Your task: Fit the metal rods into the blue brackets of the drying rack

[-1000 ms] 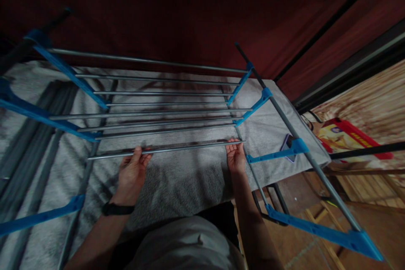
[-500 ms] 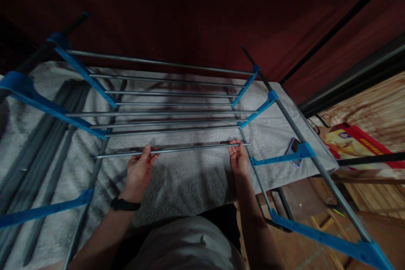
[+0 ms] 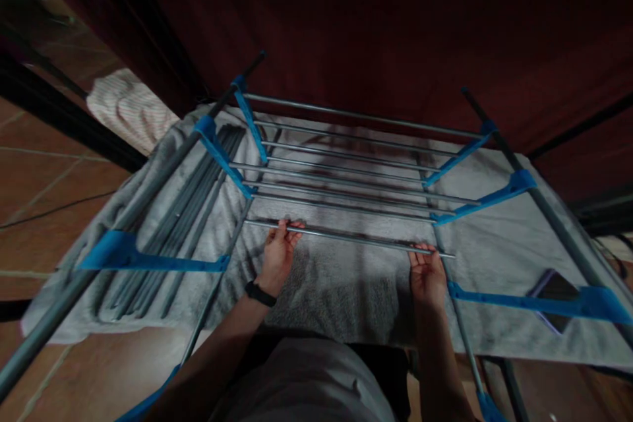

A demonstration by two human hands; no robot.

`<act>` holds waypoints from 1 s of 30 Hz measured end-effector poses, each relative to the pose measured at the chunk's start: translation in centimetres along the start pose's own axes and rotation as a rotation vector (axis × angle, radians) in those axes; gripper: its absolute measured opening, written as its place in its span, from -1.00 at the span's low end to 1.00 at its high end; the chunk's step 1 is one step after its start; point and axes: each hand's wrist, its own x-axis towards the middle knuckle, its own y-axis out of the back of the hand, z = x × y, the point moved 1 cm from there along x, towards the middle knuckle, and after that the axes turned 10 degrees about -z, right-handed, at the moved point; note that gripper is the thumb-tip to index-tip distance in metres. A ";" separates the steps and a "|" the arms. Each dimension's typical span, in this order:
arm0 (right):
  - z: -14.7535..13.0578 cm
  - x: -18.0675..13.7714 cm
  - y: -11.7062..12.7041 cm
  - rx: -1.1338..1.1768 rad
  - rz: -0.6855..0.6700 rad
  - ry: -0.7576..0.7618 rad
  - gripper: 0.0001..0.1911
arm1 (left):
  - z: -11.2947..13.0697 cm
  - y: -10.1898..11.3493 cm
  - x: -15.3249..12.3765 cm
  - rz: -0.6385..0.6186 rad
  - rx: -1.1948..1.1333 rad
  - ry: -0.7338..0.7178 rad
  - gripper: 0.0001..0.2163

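You're holding a loose rod (image 3: 346, 237) level over the grey towel (image 3: 336, 290), just short of the rack's (image 3: 217, 147) fitted rails (image 3: 346, 206), left hand (image 3: 279, 254) pinching it near one end, right hand (image 3: 426, 273) pinching near the other.

— Where do we have the loose rod (image 3: 346, 237)?
— Across the towel (image 3: 336, 293), just before the fitted rods (image 3: 346, 182) of the rack (image 3: 223, 159). Our left hand (image 3: 278, 254) is near its left end, our right hand (image 3: 426, 277) near its right end.
— And at the sides?
— The spare rods (image 3: 184, 211) lie on the towel at the left, the phone (image 3: 552, 291) at the right.
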 end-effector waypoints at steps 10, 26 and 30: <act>0.5 0.9 1.6 -0.033 -0.006 0.019 -0.85 | 2.6 1.2 0.7 0.173 -0.001 -0.055 -0.87; -0.1 0.3 0.1 -0.103 -0.060 -0.020 -0.92 | 0.8 1.0 -0.6 0.072 0.049 -0.020 -0.72; -0.2 0.1 -0.2 -0.091 -0.047 -0.046 -0.91 | -0.5 0.7 -1.3 0.072 0.070 0.035 -0.68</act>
